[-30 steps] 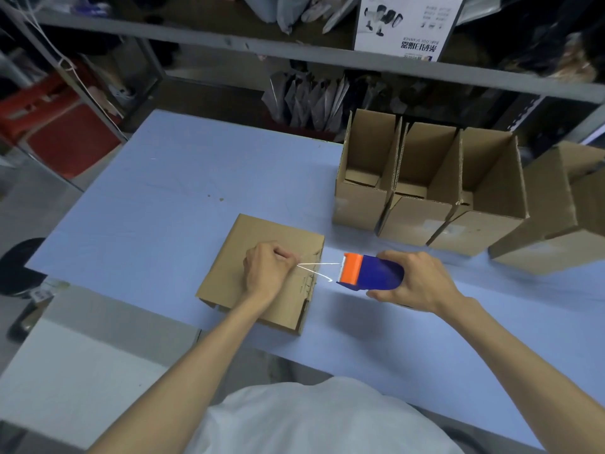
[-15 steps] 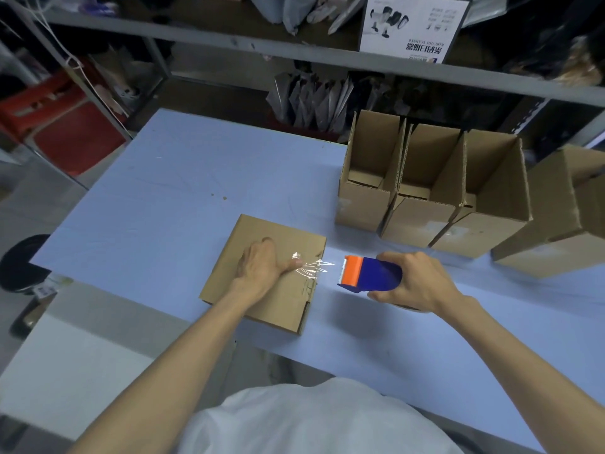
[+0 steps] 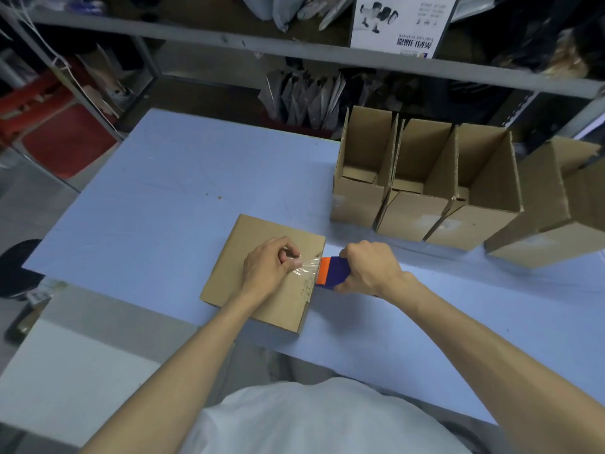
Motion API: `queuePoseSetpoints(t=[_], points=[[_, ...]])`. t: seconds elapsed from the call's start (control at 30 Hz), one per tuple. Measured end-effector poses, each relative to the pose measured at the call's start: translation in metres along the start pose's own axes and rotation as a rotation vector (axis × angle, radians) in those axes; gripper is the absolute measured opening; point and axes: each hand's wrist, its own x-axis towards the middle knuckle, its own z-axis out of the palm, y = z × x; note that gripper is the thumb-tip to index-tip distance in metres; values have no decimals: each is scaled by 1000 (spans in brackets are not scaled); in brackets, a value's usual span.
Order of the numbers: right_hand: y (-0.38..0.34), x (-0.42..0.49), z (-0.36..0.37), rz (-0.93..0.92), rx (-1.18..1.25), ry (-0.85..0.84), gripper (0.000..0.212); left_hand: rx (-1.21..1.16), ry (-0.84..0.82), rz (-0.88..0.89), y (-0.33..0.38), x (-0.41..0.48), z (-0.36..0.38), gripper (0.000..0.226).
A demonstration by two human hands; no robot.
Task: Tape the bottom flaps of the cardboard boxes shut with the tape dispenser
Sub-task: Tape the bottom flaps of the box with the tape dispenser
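Head view: near the counter's (image 3: 170,204) front edge, the left hand (image 3: 266,270) is resting on the closed cardboard box (image 3: 258,234), its fingers (image 3: 288,262) pinching the clear tape (image 3: 306,268) end. Just right, the right hand (image 3: 371,268) is gripping the orange-and-blue tape dispenser (image 3: 332,271) at the box's right edge. Farther right, open boxes (image 3: 415,217) are standing in a row.

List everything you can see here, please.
near box: 1, brown, table's near edge, under the hands
open boxes: 3, brown, upright row on table's far right
further box: 1, brown, right edge of view
tape dispenser: 1, blue and orange, at near box's right edge
tape: 1 strip, clear, stretched off the dispenser's orange end
table: 1, light blue, centre
shelf: 1, grey, behind table
left hand: 1, pinches tape above near box
right hand: 1, grips tape dispenser
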Motion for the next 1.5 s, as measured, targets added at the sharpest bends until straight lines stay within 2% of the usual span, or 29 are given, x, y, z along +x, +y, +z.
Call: queuePoseSetpoints(t=[0.23, 0.37, 0.43, 0.53, 0.63, 0.73, 0.8, 0.9, 0.97, 1.03, 1.07, 1.13, 1.2, 1.37, 1.43, 1.5], points=[[-14, 4, -13, 19, -91, -42, 39, -20, 45, -41, 2, -2, 5, 14], [-23, 3, -7, -32, -257, -44, 31, -5, 64, -39, 3, 1, 4, 13], [-15, -8, 8, -11, -211, -74, 21, -16, 66, -30, 1, 1, 3, 12], [7, -22, 12, 120, -83, -31, 25, 33, 62, 46, 3, 0, 2, 11], [28, -29, 10, 216, -3, 17, 35, 205, -97, 308, 12, 0, 2, 18], [40, -33, 10, 245, 35, 48, 39, 498, -285, 503, 16, 9, 2, 26], [43, -36, 10, 249, 79, 87, 42, 620, -365, 530, 23, 11, 5, 24], [44, -40, 8, 214, 203, 161, 55, 650, -405, 435, 34, 17, 9, 25], [45, -48, 3, 158, 313, 256, 65, 506, -371, 329, 41, 18, 12, 35], [46, -59, -2, 93, 425, 375, 70, 52, -250, 83, 53, 17, 9, 32], [45, -63, -6, 58, 472, 414, 72, -213, -256, -57, 61, 16, 5, 27], [44, -69, -15, 0, 541, 446, 74, -596, -439, -249, 73, 13, -2, 24], [42, -73, -23, -38, 587, 465, 74, -833, -539, -299, 78, 8, -6, 30], [39, -77, -33, -64, 818, 487, 65, -1113, -539, -327, 84, -1, -15, 26], [36, -77, -35, -66, 878, 484, 65, -1119, -567, -309, 85, -3, -17, 23], [35, -77, -35, -70, 916, 477, 66, -1057, -586, -285, 86, -4, -20, 31]])
